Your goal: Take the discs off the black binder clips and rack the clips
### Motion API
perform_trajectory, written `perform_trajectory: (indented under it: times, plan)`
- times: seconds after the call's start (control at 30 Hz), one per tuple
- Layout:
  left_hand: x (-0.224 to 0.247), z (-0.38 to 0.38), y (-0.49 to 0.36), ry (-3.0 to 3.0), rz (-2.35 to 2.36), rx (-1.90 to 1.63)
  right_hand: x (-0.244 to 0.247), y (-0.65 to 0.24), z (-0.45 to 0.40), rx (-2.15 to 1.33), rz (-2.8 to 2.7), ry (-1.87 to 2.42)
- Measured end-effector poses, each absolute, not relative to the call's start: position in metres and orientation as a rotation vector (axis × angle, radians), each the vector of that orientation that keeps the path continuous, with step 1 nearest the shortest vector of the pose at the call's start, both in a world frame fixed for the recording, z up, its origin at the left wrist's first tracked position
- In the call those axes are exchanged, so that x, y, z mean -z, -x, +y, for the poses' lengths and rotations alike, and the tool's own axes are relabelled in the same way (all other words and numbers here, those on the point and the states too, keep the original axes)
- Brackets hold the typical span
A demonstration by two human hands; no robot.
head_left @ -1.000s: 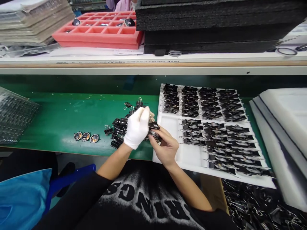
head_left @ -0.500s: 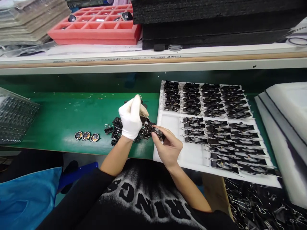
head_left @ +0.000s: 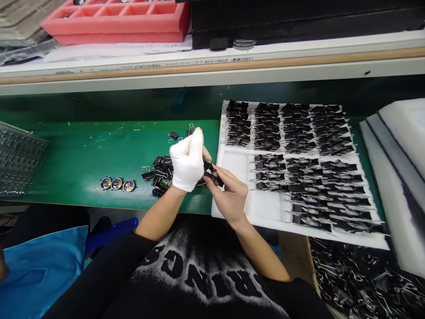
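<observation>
My left hand (head_left: 188,161), in a white glove, is closed on a black binder clip (head_left: 208,167) and meets the fingers of my right hand. Between the bare thumb and fingers of my right hand (head_left: 230,192) is a small round dark part (head_left: 217,177), partly covered by the fingers. The clip sits at the edge of that part. A pile of black binder clips (head_left: 162,173) lies beside and beneath my gloved hand. Three round parts with metal rims (head_left: 116,184) rest in a row on the green table (head_left: 76,153), to the left of the pile.
A white foam tray (head_left: 262,208) at the right holds rows of clipped parts (head_left: 299,128). Beyond it stand white foam sheets (head_left: 395,177). A box of binder clips (head_left: 361,279) is below. Clear plastic trays (head_left: 20,159) sit at far left; a shelf (head_left: 139,73) crosses behind.
The whole view has shifted slightly. Both hands remain together, and the black clip now sits at the round part between them. More loose clips show behind my gloved hand.
</observation>
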State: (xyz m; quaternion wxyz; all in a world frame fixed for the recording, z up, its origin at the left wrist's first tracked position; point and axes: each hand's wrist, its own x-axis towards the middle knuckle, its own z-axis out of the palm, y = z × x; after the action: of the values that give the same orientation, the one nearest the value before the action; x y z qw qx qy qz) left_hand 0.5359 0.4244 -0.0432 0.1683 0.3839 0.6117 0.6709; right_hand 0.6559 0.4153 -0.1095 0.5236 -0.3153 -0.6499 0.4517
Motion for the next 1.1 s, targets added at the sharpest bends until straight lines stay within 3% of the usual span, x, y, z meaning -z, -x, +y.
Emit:
perform_trajectory:
  times: [0.37, 0.5, 0.7, 1.1]
  plan:
    - [0.056, 0.428, -0.538, -1.145, 1.782, -1.834, 0.107, -0.658, 0.414, -1.084, -1.594, 0.855]
    - [0.048, 0.416, -0.525, -1.325, 1.767, -1.605, 0.113, -0.675, 0.429, -0.829, -1.737, 0.815]
    - [0.043, 0.399, -0.516, -1.388, 1.535, -0.899, 0.119, -0.72, 0.45, -0.495, -2.017, 0.862]
    - [0.094, 0.395, -0.582, -1.515, 1.522, -0.761, 0.169, -0.801, 0.373, 0.161, -1.742, 1.361]
